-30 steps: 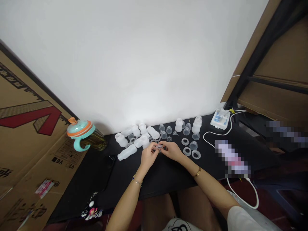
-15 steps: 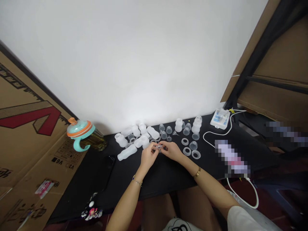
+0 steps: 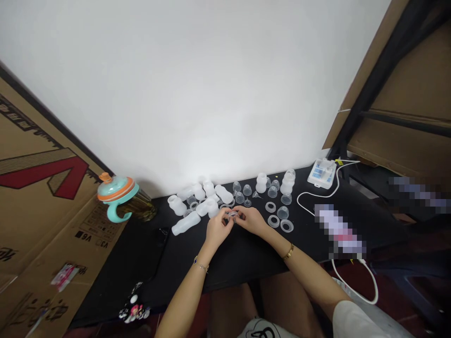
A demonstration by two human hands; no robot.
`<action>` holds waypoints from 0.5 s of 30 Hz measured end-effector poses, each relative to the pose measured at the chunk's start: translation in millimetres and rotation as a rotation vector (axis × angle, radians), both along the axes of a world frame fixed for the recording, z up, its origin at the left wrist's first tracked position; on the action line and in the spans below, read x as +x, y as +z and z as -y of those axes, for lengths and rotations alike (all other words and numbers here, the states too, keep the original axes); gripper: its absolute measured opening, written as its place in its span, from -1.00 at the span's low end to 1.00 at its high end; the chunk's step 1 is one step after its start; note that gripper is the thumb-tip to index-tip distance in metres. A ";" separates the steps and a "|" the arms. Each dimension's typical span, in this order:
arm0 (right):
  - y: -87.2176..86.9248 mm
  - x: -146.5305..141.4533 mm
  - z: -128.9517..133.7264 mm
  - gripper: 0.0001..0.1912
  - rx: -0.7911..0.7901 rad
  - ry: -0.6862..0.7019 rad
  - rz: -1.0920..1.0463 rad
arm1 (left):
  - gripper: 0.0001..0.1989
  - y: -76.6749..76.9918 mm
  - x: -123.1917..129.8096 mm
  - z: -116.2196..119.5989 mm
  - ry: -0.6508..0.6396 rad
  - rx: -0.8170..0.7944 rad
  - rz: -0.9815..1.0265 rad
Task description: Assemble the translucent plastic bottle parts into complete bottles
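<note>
Both hands meet over the black table (image 3: 243,263), pinching one small translucent ring (image 3: 233,214) between them. My left hand (image 3: 219,226) grips its left side with thumb and fingers, and my right hand (image 3: 251,219) grips its right side. The fingers cover part of the ring. Just left lie several white baby bottles (image 3: 186,223), some upright and some on their sides. Behind the hands are clear domed caps (image 3: 247,189) and a clear nipple-shaped piece (image 3: 247,203). More translucent collar rings (image 3: 274,221) lie to the right, beside another clear cap (image 3: 283,212).
A teal-and-orange lidded jug (image 3: 119,191) with dark liquid stands left by a cardboard box (image 3: 42,197). At right are a white power strip (image 3: 322,173), a white cable (image 3: 317,194) and a blurred-out object (image 3: 340,230). A charm keychain (image 3: 134,310) hangs near the front edge.
Both hands stay in the same place, still holding the ring. The ring appears tilted slightly differently between the fingers. Nothing else has visibly moved.
</note>
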State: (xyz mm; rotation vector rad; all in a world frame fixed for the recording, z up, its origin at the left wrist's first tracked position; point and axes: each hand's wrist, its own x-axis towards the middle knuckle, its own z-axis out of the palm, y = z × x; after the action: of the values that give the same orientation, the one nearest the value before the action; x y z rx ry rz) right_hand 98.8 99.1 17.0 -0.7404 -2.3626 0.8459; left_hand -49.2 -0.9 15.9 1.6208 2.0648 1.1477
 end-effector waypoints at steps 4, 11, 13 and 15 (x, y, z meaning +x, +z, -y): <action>-0.3 0.0 0.3 -0.76 0.004 -0.004 0.006 | -0.77 1.2 0.6 -0.1 -0.007 0.002 0.018; 1.7 1.2 1.2 -0.77 0.017 0.003 0.006 | -0.78 0.4 0.2 -0.9 -0.016 0.009 0.067; 2.2 1.4 1.6 -0.78 0.012 0.007 0.011 | -0.78 0.5 -0.2 -0.7 -0.023 0.009 0.077; 1.9 1.5 1.7 -0.78 0.012 0.004 0.016 | -0.78 1.2 -0.5 -0.2 -0.028 0.005 0.073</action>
State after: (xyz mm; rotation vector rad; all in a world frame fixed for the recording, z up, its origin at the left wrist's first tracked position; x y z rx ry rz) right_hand 100.3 97.4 18.9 -0.7411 -2.3819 0.8301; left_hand -49.7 -0.7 17.1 1.5810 1.9899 1.1853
